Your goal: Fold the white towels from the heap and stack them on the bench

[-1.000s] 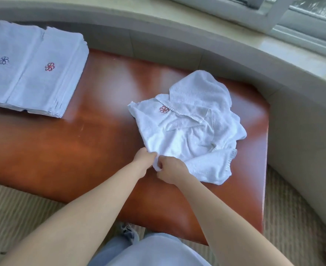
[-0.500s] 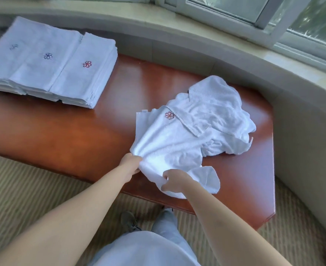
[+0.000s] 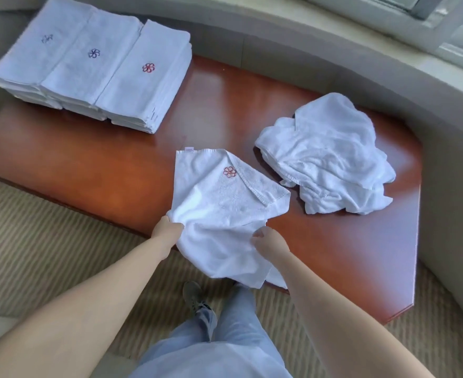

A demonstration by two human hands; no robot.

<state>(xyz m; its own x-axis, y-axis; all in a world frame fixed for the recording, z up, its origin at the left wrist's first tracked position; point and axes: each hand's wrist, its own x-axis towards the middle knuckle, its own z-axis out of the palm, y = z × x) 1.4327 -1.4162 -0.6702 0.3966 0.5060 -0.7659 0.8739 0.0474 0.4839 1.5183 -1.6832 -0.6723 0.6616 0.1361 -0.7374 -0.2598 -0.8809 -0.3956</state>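
Note:
A white towel (image 3: 219,203) with a red flower emblem lies partly on the reddish wooden bench (image 3: 115,165) and hangs over its near edge. My left hand (image 3: 167,230) grips the towel's left edge. My right hand (image 3: 268,240) grips its right edge. A heap of crumpled white towels (image 3: 325,154) sits apart from it at the bench's right end. Folded white towels (image 3: 93,64) stand in three side-by-side stacks at the far left of the bench.
A curved beige wall (image 3: 306,58) and a window sill run behind the bench. Striped beige carpet (image 3: 47,236) covers the floor in front. My legs in light jeans (image 3: 224,336) and a dark shoe (image 3: 194,298) stand close to the bench's near edge.
Both hands have pulled one towel off the heap toward the near edge. It now lies separate from the heap, and my hands have spread apart along its edge.

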